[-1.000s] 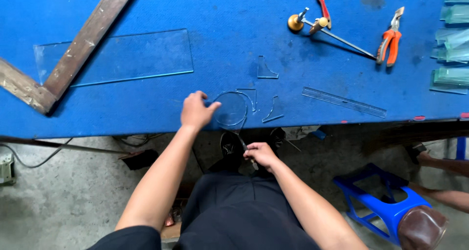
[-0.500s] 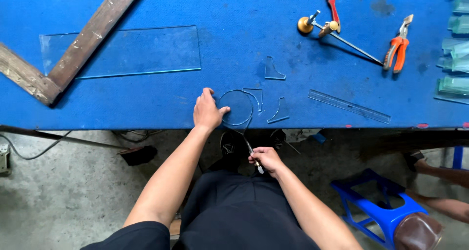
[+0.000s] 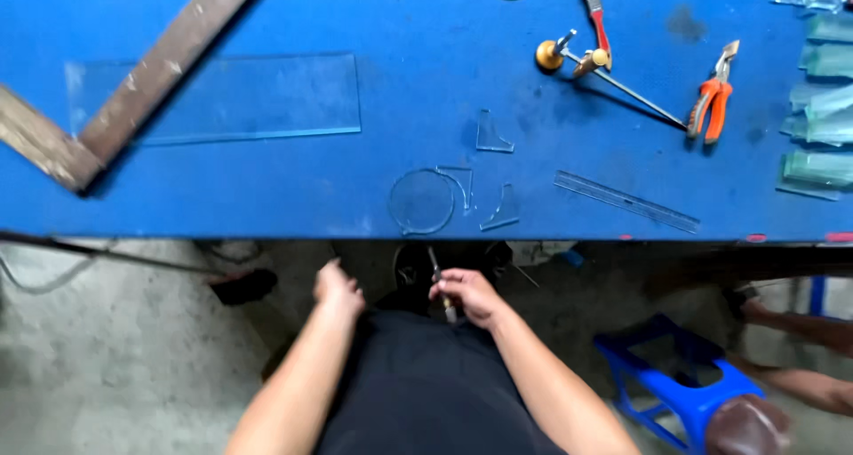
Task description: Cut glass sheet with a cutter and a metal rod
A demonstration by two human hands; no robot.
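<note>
now right hand [image 3: 469,297] grips thin glass cutter [image 3: 439,288] ready below table edge [image 3: 267,233]; left hand [image 3: 338,291] loose, empty; cut glass disc [image 3: 423,201] beside offcuts [image 3: 498,208].

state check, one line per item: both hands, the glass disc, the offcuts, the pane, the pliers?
left hand: off the table, holds nothing
right hand: closed on a thin tool
glass disc: flat near table edge, untouched
offcuts: loose beside disc
glass pane: flat, wooden square across it
pliers: lying unused
</note>
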